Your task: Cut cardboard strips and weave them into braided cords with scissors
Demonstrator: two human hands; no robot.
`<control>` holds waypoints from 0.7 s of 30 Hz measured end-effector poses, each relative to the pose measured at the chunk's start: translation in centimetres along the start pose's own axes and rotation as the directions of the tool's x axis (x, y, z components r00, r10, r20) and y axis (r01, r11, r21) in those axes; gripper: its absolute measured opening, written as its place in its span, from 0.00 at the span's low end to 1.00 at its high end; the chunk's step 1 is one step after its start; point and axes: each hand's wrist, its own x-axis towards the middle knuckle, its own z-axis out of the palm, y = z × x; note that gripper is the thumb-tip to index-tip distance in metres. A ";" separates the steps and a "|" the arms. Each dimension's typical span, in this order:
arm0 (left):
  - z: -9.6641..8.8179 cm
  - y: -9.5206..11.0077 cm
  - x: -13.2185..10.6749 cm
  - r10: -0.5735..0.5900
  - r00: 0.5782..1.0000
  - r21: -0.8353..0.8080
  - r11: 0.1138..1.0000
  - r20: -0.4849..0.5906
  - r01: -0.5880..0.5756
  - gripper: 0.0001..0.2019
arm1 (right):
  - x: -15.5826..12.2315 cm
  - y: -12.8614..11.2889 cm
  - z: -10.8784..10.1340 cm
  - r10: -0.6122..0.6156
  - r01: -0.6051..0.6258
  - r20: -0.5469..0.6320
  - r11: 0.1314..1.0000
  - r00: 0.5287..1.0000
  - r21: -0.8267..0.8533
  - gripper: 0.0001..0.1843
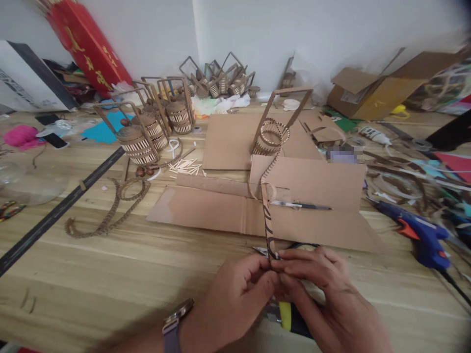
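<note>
A narrow cardboard strip (268,220) with black printed marks runs from my fingers up over the cardboard sheet. My left hand (239,294) pinches its near end, and a watch sits on that wrist. On the other side, my right hand (324,289) also grips the strip's end, with its fingertips meeting the left ones. The strip's far end lies near a curling, toothed cardboard strip (270,166), which leads up to a small handled basket (267,139). Beneath my right hand lies a black and yellow tool (286,316), mostly covered. Scissor blades (260,251) show just behind my fingers.
Cardboard sheets (206,208) with a pen (301,205) lie ahead. A blue glue gun (419,230) rests at the right. Small lidded baskets (138,144), pale sticks (186,166) and a coiled toothed strip (110,220) are at the left. An opened box (368,98) stands back right.
</note>
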 end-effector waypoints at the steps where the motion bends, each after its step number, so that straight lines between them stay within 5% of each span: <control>1: -0.1 0.0 0.1 0.007 1.000 0.029 1.000 -0.010 -0.007 0.17 | 0.1 0.0 0.0 -0.022 0.022 0.005 1.000 1.000 0.001 0.06; 5: -0.3 0.1 0.3 0.029 0.998 0.140 0.990 -0.050 -0.022 0.16 | 0.3 0.0 0.1 -0.094 0.094 0.001 0.995 0.996 -0.022 0.04; 10: 0.0 0.3 0.2 0.010 0.999 0.071 0.997 -0.033 -0.008 0.14 | 0.2 0.1 -0.1 -0.120 0.121 0.033 0.991 0.992 -0.051 0.07; 17: 0.3 -0.1 0.0 -0.036 0.999 -0.018 0.999 0.009 0.036 0.19 | -0.2 0.1 -0.1 0.035 -0.035 0.001 0.999 0.999 -0.009 0.05; 21: 0.2 -0.5 0.0 -0.068 0.998 -0.100 0.993 0.019 0.069 0.23 | -0.3 0.1 -0.1 0.024 -0.024 0.004 1.000 1.000 0.009 0.05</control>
